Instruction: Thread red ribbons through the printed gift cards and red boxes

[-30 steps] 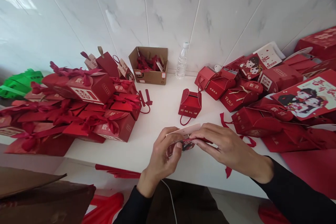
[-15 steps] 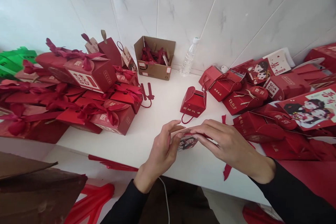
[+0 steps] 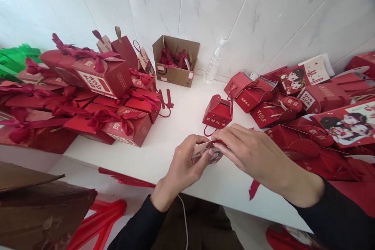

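Note:
My left hand [image 3: 184, 164] and my right hand [image 3: 252, 152] meet over the white table's [image 3: 175, 140] front edge, both pinching a small red printed gift box [image 3: 208, 153] that is partly folded. Most of the box is hidden by my fingers. Just behind it stands a small red gift box with a heart-shaped flap [image 3: 218, 112] and a cord handle.
A heap of red boxes tied with ribbons [image 3: 96, 101] fills the left side. More red boxes and printed cards [image 3: 307, 105] crowd the right. At the tiled wall stand a cardboard box of red ribbons [image 3: 175, 60] and a clear plastic bottle [image 3: 215, 60]. Brown cardboard [image 3: 43, 211] lies lower left.
My left fingers have curled in from spread to a pinch on the small box. The right hand has slid slightly left over it. The view has shifted a little rightward.

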### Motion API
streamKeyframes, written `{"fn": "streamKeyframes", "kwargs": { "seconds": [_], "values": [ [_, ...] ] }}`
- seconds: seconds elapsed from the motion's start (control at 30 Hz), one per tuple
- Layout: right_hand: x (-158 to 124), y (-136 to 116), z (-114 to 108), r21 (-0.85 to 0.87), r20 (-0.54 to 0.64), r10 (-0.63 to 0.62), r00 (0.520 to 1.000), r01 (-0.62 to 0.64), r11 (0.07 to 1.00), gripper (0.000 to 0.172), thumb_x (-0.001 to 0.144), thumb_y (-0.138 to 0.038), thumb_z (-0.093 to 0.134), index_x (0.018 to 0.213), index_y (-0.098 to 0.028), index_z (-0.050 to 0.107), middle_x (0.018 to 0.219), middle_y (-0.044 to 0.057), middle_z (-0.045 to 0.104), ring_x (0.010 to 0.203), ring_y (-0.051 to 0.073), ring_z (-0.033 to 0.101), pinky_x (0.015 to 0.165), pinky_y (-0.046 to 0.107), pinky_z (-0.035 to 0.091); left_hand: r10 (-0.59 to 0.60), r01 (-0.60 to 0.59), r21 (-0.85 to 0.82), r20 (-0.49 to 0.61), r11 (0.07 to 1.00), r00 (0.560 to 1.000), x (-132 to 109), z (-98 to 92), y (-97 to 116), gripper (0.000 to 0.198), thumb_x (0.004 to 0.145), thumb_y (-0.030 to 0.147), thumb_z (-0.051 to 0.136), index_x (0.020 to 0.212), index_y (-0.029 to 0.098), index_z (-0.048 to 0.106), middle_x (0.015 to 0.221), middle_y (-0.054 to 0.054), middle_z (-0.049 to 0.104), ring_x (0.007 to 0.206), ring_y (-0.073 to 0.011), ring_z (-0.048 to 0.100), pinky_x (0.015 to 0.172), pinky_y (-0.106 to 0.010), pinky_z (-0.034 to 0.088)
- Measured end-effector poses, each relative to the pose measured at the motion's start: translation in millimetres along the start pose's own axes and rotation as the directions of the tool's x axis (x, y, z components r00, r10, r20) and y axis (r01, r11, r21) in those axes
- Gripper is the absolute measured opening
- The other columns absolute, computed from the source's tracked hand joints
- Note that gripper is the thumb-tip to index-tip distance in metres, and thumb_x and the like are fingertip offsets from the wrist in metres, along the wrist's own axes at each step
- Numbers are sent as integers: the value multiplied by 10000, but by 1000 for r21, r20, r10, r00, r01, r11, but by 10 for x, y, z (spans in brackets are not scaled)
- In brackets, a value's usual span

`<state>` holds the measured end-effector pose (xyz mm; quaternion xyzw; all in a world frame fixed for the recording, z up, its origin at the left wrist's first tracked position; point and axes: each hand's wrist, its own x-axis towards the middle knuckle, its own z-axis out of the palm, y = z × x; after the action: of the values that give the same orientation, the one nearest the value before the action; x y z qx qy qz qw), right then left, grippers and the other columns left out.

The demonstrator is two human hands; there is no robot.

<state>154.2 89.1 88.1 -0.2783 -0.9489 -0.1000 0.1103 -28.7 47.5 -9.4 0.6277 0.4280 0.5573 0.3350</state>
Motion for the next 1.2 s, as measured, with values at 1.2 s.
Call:
{"fn": "streamKeyframes", "kwargs": {
  "seconds": [1.2],
  "values": [
    [-341,60,-194,56,-93,86,992,-81,995,315,1089,-188,452,1350,-100,604,868,81,589,770,250,557,712,393,502,356,-351,105,-35,931,934,-166,194,50,171,939,89,696,1051,199,627,941,-55,717,863,-182,687,799,-328,562]
  ]
}}
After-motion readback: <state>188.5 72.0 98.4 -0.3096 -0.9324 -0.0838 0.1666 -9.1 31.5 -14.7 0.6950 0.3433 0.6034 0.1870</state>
